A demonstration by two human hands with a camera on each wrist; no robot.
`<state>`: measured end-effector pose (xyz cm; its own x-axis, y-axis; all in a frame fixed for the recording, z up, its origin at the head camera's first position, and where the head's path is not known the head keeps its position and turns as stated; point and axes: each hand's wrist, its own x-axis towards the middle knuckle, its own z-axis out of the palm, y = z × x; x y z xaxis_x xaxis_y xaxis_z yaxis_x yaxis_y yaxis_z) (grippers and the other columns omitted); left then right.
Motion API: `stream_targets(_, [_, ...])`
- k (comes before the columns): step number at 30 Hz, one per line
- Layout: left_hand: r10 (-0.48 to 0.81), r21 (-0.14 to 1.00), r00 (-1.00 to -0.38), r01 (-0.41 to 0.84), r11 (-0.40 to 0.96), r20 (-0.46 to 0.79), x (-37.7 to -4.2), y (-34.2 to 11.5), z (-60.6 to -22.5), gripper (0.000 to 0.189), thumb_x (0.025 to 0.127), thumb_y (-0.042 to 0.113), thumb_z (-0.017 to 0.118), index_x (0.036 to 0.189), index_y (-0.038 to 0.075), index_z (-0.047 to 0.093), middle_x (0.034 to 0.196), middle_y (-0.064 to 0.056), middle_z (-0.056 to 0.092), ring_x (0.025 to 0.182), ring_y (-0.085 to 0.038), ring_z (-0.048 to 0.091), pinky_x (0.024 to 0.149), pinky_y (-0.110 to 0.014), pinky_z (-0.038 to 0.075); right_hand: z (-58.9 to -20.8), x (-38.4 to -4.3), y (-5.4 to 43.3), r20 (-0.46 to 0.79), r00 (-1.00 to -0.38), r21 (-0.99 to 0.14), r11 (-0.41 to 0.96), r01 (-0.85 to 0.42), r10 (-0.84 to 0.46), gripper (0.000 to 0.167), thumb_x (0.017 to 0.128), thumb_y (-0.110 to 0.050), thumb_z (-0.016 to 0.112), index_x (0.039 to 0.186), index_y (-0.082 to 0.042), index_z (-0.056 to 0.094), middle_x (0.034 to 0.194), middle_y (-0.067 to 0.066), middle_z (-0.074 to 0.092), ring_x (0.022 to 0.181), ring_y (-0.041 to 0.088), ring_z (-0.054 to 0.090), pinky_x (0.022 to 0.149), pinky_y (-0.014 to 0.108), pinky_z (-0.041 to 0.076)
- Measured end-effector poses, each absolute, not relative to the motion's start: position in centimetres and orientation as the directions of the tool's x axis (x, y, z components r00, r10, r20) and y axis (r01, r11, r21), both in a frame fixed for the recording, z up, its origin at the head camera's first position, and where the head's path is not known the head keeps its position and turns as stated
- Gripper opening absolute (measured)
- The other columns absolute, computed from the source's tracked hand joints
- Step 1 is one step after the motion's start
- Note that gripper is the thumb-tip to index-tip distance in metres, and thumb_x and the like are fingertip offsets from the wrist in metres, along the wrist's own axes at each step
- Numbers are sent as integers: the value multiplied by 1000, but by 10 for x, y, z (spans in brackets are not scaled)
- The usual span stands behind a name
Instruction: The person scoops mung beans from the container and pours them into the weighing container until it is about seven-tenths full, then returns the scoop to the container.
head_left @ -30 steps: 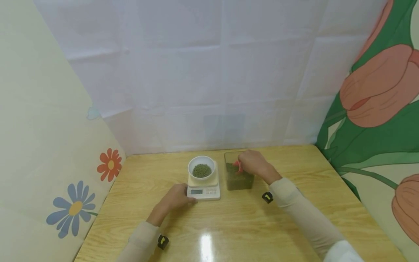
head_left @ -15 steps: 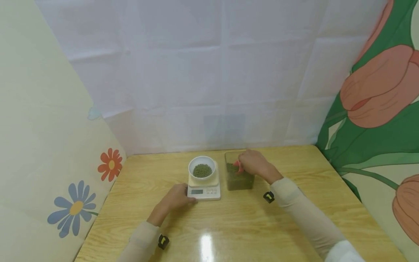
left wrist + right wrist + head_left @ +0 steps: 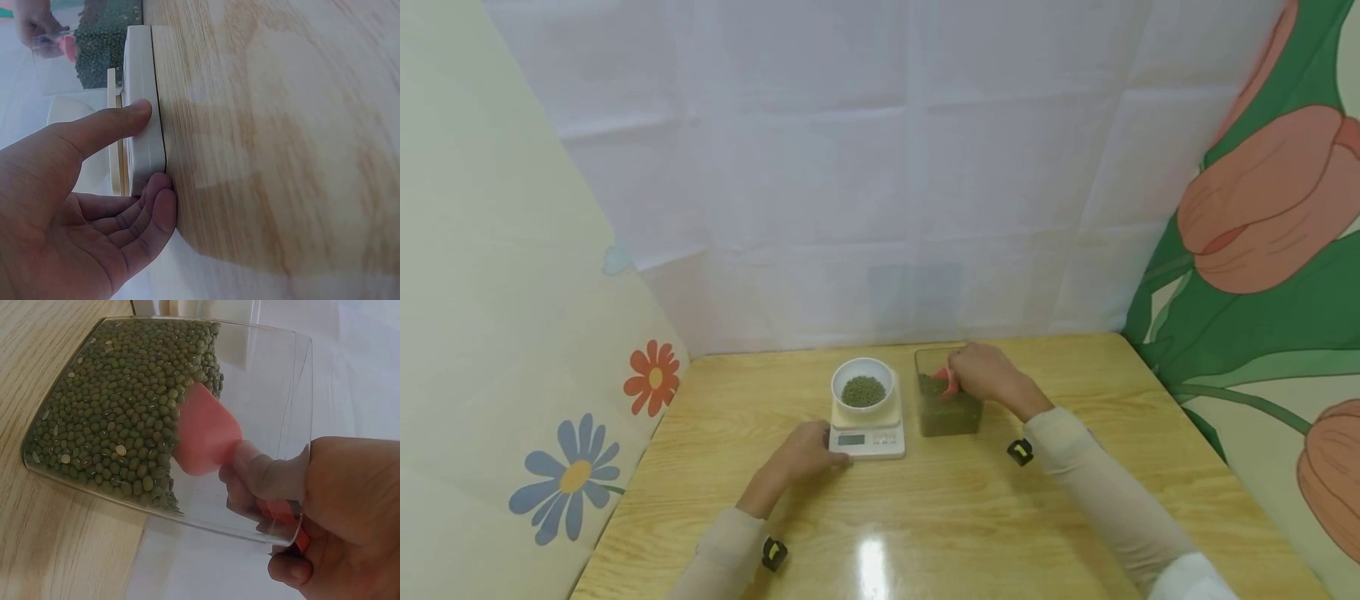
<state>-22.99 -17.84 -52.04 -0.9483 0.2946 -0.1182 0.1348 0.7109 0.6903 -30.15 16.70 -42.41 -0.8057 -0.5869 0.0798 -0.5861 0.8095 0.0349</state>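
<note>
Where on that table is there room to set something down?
The table is bare on the near side of the scale, between the sleeves, and beyond the left hand. It's crowded between scale and clear container: only a narrow strip.

Left sleeve and right sleeve: beige, lightly creased. White fabric adjoins the latter. Small black units, marked yellow, sit beside both sleeve ends. Fingers bare.
</note>
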Motion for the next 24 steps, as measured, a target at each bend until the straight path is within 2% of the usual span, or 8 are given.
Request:
stream_targets(3, [298, 690, -948, 140, 710, -114, -230, -179, -521, 38, 82, 23, 91, 107, 3, 71, 86, -2, 72, 73, -16, 62, 67, -30, 55, -425, -302, 168, 84, -803, 68, 807, -586, -590, 16, 91, -15, 79, 79, -10, 69, 87, 9, 75, 87, 31, 72, 78, 47, 63])
stream_targets(9, [302, 690, -946, 140, 710, -118, -231, -179, -521, 39, 82, 23, 91, 108, 2, 71, 88, -3, 72, 73, -16, 62, 67, -30, 55, -426, -303, 169, 68, -809, 63, 811, -581, -584, 8, 93, -4, 74, 86, -6, 70, 89, 10, 74, 87, 30, 71, 77, 46, 62])
stream_targets(18, [311, 691, -944, 152, 707, -110, -232, -180, -523, 38, 82, 23, 91, 109, 3, 72, 88, -2, 73, 73, -15, 63, 68, -30, 56, -424, -299, 171, 61, -809, 60, 811, -582, -585, 5, 95, -1, 71, 91, -4, 71, 91, 12, 75, 89, 31, 72, 79, 46, 62])
stream_targets(24, [324, 700, -940, 161, 696, -106, -232, -181, -523, 38, 82, 22, 91, 109, 3, 72, 89, -3, 74, 74, -15, 63, 68, -31, 56, -421, -297, 172, 69, -808, 27, 810, -585, -586, 10, 96, 0, 69, 89, -6, 71, 91, 11, 75, 88, 30, 71, 77, 45, 61])
